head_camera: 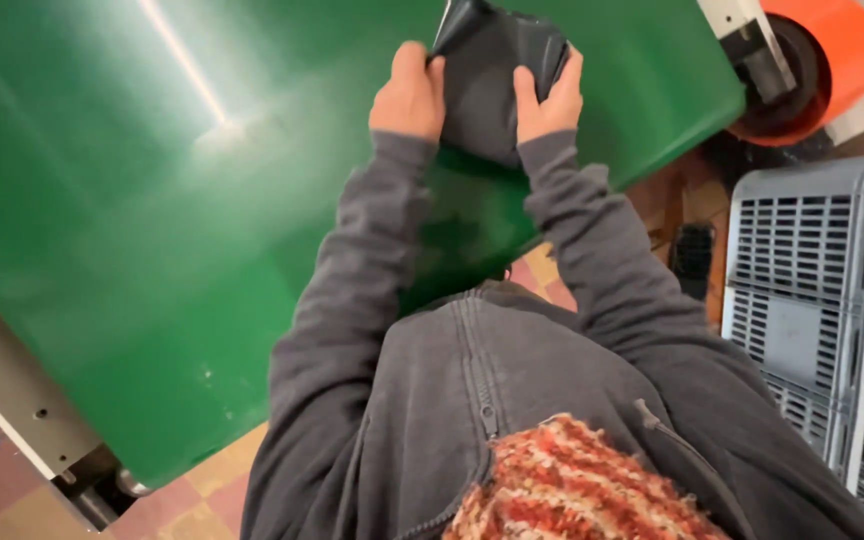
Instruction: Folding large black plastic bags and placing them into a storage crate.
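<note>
Surface (152, 200): a broad, glossy green top, tilted across the view, with a bright strip of overhead light reflected above and left of the grips. Its pale metal frame (12, 390) shows at the lower left edge.

Item in hand: a black plastic bag (492, 80), flat and creased, resting against the surface between both grips. The left hand (409, 98) is clenched on the bag's left edge, thumb over the front. The right hand (550, 97) grasps the bag's right edge, fingers curled behind it. Both sleeves are grey, part of a zipped hooded top (512, 400); a red and cream knitted piece (572, 485) lies below it at the bottom of the view.

Room: to the right of the right grip, past the surface's corner, an orange roll (832, 50) sits on a pale bracket. Below that, well to the right of the arms, stands a grey slotted plastic crate (812, 300). The floor (202, 500) is tiled in red and tan squares.
</note>
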